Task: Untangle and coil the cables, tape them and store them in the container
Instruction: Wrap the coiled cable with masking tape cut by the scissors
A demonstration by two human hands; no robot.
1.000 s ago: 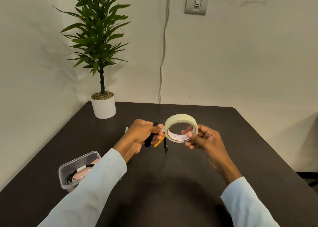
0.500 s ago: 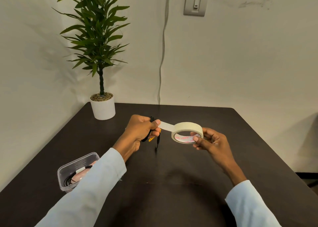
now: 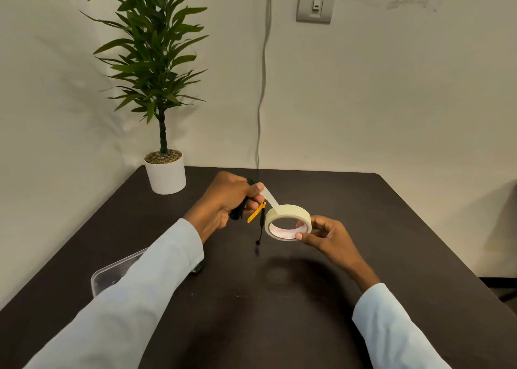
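Strip longer now: left hand (image 3: 223, 200) grips cable (image 3: 237, 214), right hand (image 3: 327, 235) holds tape roll (image 3: 288, 221).

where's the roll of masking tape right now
In the head view, the masking tape roll is held above the middle of the dark table by the right hand, its free strip running up to the left hand gripping the coiled black cable.

Black coiled cable (image 3: 239, 212) in left hand (image 3: 223, 200); cream tape roll (image 3: 288, 222) in right hand (image 3: 326, 235).
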